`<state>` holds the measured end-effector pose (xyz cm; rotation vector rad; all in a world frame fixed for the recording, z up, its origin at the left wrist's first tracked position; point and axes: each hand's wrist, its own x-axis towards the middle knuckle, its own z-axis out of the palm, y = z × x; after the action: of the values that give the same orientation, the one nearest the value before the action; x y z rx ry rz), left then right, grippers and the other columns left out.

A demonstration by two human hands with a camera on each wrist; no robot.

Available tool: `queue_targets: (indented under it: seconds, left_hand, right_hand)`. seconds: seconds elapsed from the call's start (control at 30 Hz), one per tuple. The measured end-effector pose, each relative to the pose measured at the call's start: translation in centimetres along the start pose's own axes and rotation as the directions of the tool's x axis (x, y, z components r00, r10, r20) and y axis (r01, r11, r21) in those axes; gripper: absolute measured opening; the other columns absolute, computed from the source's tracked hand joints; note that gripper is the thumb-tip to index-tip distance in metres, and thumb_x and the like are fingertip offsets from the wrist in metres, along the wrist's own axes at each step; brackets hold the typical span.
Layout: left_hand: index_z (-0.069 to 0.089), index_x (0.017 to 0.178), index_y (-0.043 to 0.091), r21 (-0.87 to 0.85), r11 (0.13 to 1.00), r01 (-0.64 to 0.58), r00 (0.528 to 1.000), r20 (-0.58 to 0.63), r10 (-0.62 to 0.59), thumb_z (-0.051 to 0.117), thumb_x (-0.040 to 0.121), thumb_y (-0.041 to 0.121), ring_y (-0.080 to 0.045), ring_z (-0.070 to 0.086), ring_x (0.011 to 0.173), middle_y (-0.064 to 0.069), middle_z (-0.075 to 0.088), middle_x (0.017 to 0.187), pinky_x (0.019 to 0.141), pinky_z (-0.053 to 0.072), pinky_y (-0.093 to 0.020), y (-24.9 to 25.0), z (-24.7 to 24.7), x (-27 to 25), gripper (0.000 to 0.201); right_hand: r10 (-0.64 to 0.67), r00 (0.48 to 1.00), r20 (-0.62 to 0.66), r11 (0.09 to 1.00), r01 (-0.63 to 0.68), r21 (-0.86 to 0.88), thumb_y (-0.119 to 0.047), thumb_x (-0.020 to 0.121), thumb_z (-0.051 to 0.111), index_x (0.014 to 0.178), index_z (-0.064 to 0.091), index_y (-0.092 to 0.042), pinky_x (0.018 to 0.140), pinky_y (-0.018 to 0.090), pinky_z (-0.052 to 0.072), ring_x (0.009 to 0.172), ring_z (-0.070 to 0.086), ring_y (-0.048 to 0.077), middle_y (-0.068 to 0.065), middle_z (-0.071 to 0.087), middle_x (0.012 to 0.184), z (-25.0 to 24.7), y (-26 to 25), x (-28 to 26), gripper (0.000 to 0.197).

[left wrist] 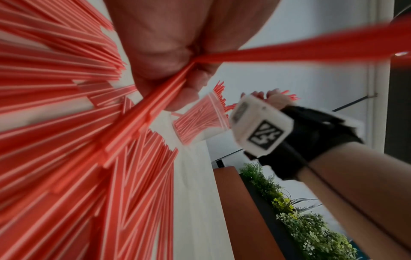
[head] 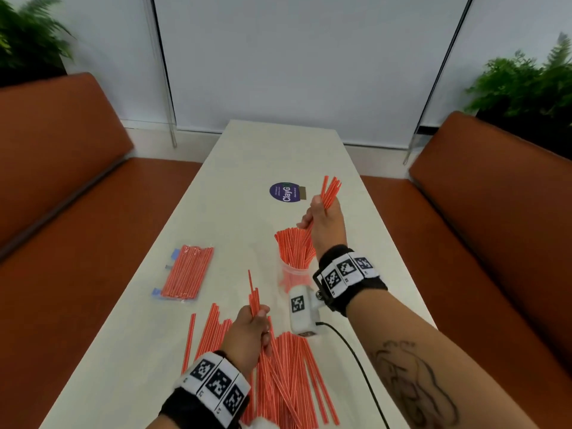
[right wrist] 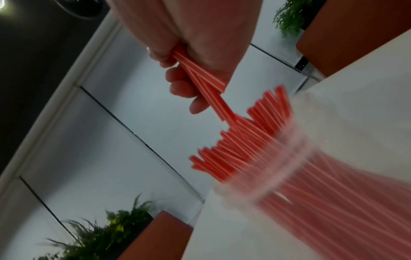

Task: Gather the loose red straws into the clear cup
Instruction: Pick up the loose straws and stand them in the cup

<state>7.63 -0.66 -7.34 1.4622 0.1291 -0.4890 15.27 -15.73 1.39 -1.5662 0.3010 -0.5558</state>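
So we're holding a small bunch of red straws (head: 329, 193) in our right hand (head: 325, 222), fingers curled round them, lower ends poking down into the clear cup (head: 292, 275), which is standing mid-table and already fanned full of straws. Our left hand (head: 247, 331) is curled round another few straws (head: 254, 297) right over the big loose pile (head: 288, 376) that's lying on the near end of the table (head: 235, 212). What's worrying us: that cup looks light and is getting top-heavy, so if we're jamming the new bunch in at an angle against the packed ones, we're probably tipping it or skidding it along the table, and nothing is steadying it since both hands are busy. The bunch in the right hand is also splaying at the top, so a straw or two could be slipping out or missing the rim. The left bunch is sitting uneven in the grip, so ends may be catching on the pile. Off to the left a sealed packet of straws (head: 187, 272) is lying apart from the pile. As for writing, the round purple sticker (head: 285, 193) beyond the cup is reading something like "ClayG"; the smaller print is too tiny to read. The wristbands (head: 345, 270) are just carrying black-and-white square code tags.
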Motion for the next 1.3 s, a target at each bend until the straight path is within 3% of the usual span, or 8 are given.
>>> queue_targets:
  seconds: [0.27,0.53,0.67,0.8,0.93,1.1,1.2,1.3]
  left_hand:
    - [0.051,0.090,0.017,-0.031,0.999,0.021,1.000,-0.022,-0.021,0.036,0.097,0.006,-0.012,0.038,0.050,-0.001,0.039,0.063,0.046,0.039,-0.024,-0.1,0.0,0.5,0.020]
    - [0.051,0.089,0.017,-0.100,0.995,0.012,1.000,-0.016,-0.013,0.037,0.097,0.008,-0.011,0.037,0.050,0.000,0.038,0.063,0.044,0.038,-0.022,0.9,0.6,0.1,0.019]
    - [0.050,0.086,0.017,-0.221,0.974,-0.050,0.999,-0.020,0.047,0.037,0.097,0.010,-0.010,0.037,0.048,0.001,0.037,0.062,0.045,0.039,-0.021,3.1,1.2,0.0,0.018]
    - [0.049,0.082,0.017,-0.322,0.935,-0.146,0.989,-0.023,0.147,0.037,0.098,0.014,-0.011,0.042,0.049,0.001,0.039,0.060,0.055,0.039,-0.027,5.0,2.4,-0.3,0.020]
    - [0.049,0.078,0.020,-0.235,0.945,-0.227,0.974,-0.060,0.219,0.038,0.098,0.016,-0.016,0.041,0.058,0.000,0.041,0.063,0.068,0.040,-0.033,4.8,3.5,-0.5,0.023]
    - [0.046,0.078,0.024,-0.087,0.961,-0.261,0.964,-0.080,0.255,0.036,0.098,0.026,-0.016,0.045,0.064,0.001,0.044,0.068,0.075,0.041,-0.037,4.0,3.6,-0.4,0.022]
    - [0.044,0.086,0.020,-0.004,0.963,-0.270,0.960,-0.075,0.269,0.035,0.098,0.029,-0.017,0.048,0.069,0.001,0.047,0.074,0.066,0.043,-0.031,3.8,3.5,-0.3,0.017]
    - [0.044,0.110,0.012,0.105,0.953,-0.285,0.955,-0.049,0.291,0.035,0.098,0.029,-0.020,0.051,0.092,0.001,0.052,0.090,0.083,0.042,-0.032,3.4,3.5,-0.5,0.023]
  right_hand:
    - [0.035,0.986,0.163,0.979,-0.001,-0.205,-0.013,0.093,0.049,0.083,0.047,-0.024,0.063,0.020,0.045,0.063,0.057,0.014,0.002,0.056,0.070,-0.2,4.0,0.0,0.016]
    - [-0.194,0.973,0.129,0.868,0.231,-0.439,-0.004,0.091,0.049,0.112,0.059,-0.008,0.093,0.019,0.041,0.100,0.053,0.007,0.001,0.060,0.112,-2.2,0.0,-0.4,0.023]
    - [-0.049,0.973,0.227,0.926,0.130,-0.356,-0.005,0.087,0.057,0.107,0.054,-0.018,0.079,0.018,0.044,0.084,0.056,0.002,-0.007,0.059,0.093,-4.0,-1.3,-4.7,0.023]
    - [0.466,0.627,0.624,0.828,-0.060,-0.558,-0.009,0.076,0.068,0.137,0.034,-0.017,0.070,0.021,0.049,0.085,0.061,0.010,0.000,0.057,0.109,-4.0,0.6,-10.0,0.071]
    - [0.473,0.673,0.568,0.846,-0.167,-0.507,0.000,0.082,0.049,0.134,0.033,-0.010,0.050,0.027,0.048,0.044,0.053,0.011,0.005,0.058,0.063,-3.2,1.9,-11.3,0.055]
    - [0.510,0.638,0.577,0.859,-0.410,-0.306,-0.004,0.076,0.043,0.120,0.049,0.001,0.043,0.026,0.034,0.046,0.042,0.020,0.018,0.054,0.070,-4.0,1.2,-11.5,0.045]
    - [0.466,0.653,0.598,0.881,-0.276,-0.385,-0.010,0.079,0.049,0.087,0.057,-0.001,0.041,0.025,0.032,0.044,0.042,0.018,0.008,0.056,0.064,-4.3,0.7,-11.7,0.014]
    - [0.463,0.660,0.591,0.845,-0.128,-0.519,-0.006,0.085,0.048,0.068,0.048,-0.011,0.038,0.022,0.034,0.036,0.041,0.011,0.004,0.052,0.055,-4.2,1.0,-12.1,0.018]
